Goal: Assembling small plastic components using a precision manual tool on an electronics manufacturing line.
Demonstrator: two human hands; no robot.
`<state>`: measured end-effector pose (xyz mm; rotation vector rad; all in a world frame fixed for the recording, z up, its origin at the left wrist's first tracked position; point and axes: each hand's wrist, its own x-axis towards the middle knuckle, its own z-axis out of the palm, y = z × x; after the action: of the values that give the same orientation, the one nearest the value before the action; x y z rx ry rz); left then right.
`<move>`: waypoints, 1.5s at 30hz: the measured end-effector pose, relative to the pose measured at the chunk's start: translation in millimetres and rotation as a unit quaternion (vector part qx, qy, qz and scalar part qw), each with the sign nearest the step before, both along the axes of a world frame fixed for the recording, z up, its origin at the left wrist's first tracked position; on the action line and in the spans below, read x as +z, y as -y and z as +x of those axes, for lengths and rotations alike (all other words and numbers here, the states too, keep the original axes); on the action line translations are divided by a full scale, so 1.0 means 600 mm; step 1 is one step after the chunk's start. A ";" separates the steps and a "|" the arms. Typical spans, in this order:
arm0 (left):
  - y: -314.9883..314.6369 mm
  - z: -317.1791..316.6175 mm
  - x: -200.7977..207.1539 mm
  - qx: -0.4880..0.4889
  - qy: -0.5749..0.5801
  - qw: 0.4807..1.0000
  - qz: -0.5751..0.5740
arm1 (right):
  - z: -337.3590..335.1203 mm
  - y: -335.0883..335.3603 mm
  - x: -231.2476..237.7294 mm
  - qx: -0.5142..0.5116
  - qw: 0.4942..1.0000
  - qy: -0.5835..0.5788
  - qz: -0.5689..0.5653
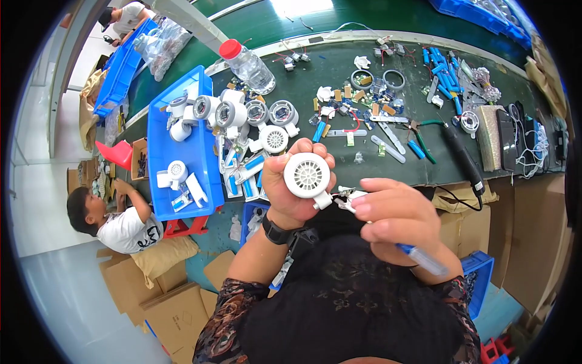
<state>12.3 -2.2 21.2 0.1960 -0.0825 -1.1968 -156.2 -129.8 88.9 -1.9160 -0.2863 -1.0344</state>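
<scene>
My left hand is closed around a white round mini fan head, its slotted grille facing up and its short neck pointing toward my right hand. In the fingertips of my right hand, close to that neck, is a small white plastic part with metal bits on it. A screwdriver with a clear and blue handle sticks out below the same hand; its tip is hidden. Beyond my left hand, several more white fan heads lie piled, some with their motor side showing.
A blue tray at left holds fan parts. On the green bench lie blue batteries, circuit boards, grey rings, green-handled pliers and a black corded tool. A red-capped jar stands behind. Two other people are at the left.
</scene>
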 end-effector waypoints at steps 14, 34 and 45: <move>0.002 0.004 0.008 0.038 0.077 0.996 0.003 | 0.038 -0.031 -0.012 -0.082 0.982 -0.063 0.158; 0.010 -0.010 0.017 0.030 0.065 0.997 -0.042 | 0.048 -0.031 -0.028 -0.103 0.993 0.020 0.058; 0.014 -0.015 0.017 0.016 0.026 0.999 -0.033 | 0.026 -0.020 -0.002 -0.087 0.996 -0.010 0.022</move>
<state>3.2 -10.3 31.2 0.1696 -0.1631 -1.1562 -140.5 -118.0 87.8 -1.9355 -0.0848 -1.1250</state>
